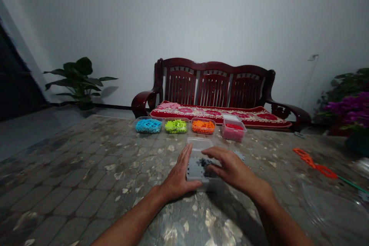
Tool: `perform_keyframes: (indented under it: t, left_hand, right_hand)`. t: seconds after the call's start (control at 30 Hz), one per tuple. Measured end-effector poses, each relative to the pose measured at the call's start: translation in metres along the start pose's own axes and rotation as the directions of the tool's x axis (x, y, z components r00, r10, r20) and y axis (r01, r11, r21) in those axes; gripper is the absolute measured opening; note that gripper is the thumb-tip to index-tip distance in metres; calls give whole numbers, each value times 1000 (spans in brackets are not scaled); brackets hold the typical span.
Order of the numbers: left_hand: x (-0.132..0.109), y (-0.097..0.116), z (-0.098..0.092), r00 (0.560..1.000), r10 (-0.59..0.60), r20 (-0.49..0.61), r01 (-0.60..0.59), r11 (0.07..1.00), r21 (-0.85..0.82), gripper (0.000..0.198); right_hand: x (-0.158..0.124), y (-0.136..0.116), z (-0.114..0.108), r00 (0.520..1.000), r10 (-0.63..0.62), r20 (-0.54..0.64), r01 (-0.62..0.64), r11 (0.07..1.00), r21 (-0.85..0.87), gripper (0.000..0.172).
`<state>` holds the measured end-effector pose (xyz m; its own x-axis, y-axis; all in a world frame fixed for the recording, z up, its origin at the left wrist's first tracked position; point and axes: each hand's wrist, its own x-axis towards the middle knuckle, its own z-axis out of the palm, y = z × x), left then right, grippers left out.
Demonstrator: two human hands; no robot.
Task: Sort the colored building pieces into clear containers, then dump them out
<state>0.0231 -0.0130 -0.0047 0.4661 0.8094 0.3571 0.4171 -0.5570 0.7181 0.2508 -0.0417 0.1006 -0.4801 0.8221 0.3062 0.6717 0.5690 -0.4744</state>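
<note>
My left hand lies on the table with fingers stretched out, pressed against the left side of a clear plastic box holding grey pieces. My right hand reaches over the box from the right, its fingers bent down into the grey pieces. I cannot make out whether those fingers hold a piece. A clear lid lies just behind the box.
At the table's far edge stand boxes of blue, green, orange and red pieces. An orange assembled strip lies at right. A wooden bench, potted plants and purple flowers stand beyond the patterned table.
</note>
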Motion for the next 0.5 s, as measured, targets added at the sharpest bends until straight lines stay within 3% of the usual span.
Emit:
perform_keyframes:
  t: [0.1, 0.2, 0.33, 0.4, 0.5]
  left_hand:
    - [1, 1, -1, 1000, -5, 2, 5, 1000, 5, 122]
    - [1, 2, -1, 1000, -5, 10, 5, 1000, 8, 122]
    - [1, 1, -1, 1000, -2, 8, 2, 1000, 9, 122]
    - [0, -1, 0, 1000, -1, 7, 1, 1000, 14, 121]
    - [0, -3, 0, 1000, 4, 7, -4, 1000, 19, 120]
  right_hand:
    - [-1, 26, -12, 984, 128, -123, -138, 987, -78, 35]
    - [-5, 59, -22, 926, 325, -191, -364, 902, -233, 42]
    - [-14, 91, -24, 791, 599, -125, -596, 708, -378, 50]
    - [-17, 97, -22, 731, 674, -100, -647, 639, -416, 51]
    - [-18, 97, -20, 687, 721, -95, -678, 589, -440, 44]
